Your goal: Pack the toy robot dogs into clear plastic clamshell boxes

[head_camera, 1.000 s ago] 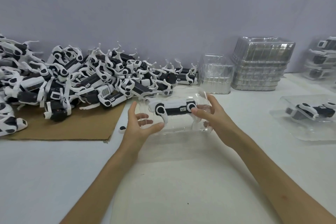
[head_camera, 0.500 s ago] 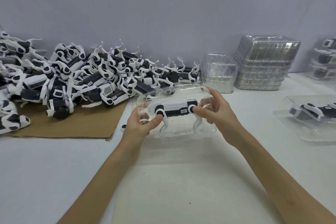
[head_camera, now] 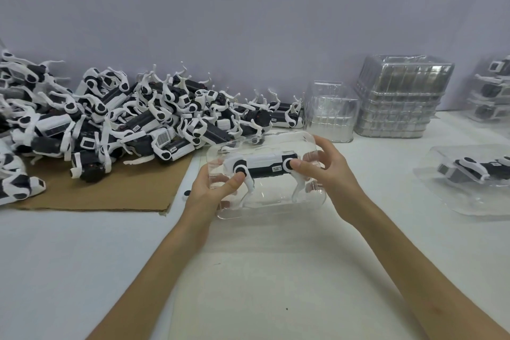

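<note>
Gripped at both ends, the clear clamshell box is held upright between the left hand and the right hand, over the white table; whether its lower edge rests on that surface cannot be told. On each hand the thumb is pressed against the near face of the plastic, while the fingers are curled round the end and are seen blurred through the shell. One toy robot dog, white with a black flank, is enclosed inside the box, lying lengthwise with its legs pointing down. To the left, a large pile of loose toy dogs is heaped on a cardboard sheet, and the nearest of them are just behind the box's upper left corner. A small black piece is seen on the table beside the left wrist. Behind the right hand, a short stack of empty shells is placed beside a taller stack of shells, both against the grey wall. At the right edge, another packed box is laid flat on the table, well apart from the hands, and further packed boxes are piled at the far right, partly cut off by the frame.
</note>
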Demonstrator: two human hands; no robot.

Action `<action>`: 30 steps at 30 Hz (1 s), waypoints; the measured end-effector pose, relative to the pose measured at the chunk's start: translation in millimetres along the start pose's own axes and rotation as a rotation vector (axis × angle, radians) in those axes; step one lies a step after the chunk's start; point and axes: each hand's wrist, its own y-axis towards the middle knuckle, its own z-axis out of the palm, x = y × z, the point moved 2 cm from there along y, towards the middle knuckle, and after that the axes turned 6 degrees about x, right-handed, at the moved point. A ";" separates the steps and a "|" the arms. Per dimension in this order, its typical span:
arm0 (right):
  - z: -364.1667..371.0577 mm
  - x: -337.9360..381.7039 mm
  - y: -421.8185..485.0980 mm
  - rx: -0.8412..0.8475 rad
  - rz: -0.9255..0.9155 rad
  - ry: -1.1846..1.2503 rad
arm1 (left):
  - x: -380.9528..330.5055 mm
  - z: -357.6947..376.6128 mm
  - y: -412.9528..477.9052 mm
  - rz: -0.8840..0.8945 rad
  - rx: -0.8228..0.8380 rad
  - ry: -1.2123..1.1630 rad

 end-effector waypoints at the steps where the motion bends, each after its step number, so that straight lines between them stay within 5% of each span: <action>1: 0.6 1.0 -0.4 0.020 0.009 0.017 | -0.3 0.3 -0.1 -0.001 0.013 -0.014; 9: -5.3 0.4 0.2 -0.046 0.026 -0.112 | -4.1 1.2 -2.1 0.033 -0.061 0.032; 18: -7.5 -3.2 -2.9 -0.025 0.345 -0.310 | -3.6 -5.5 -1.4 0.056 -0.177 0.102; 23: -3.6 10.5 -10.5 -0.249 -0.129 -0.734 | -3.7 -0.7 -3.8 0.103 -0.195 0.218; 26: 13.0 20.6 -19.0 -0.110 -0.417 -0.797 | -4.3 1.1 -5.2 0.128 -0.238 0.242; 30: 40.0 13.9 -26.5 0.166 -0.384 -1.069 | -3.2 3.5 -7.0 0.133 -0.249 0.268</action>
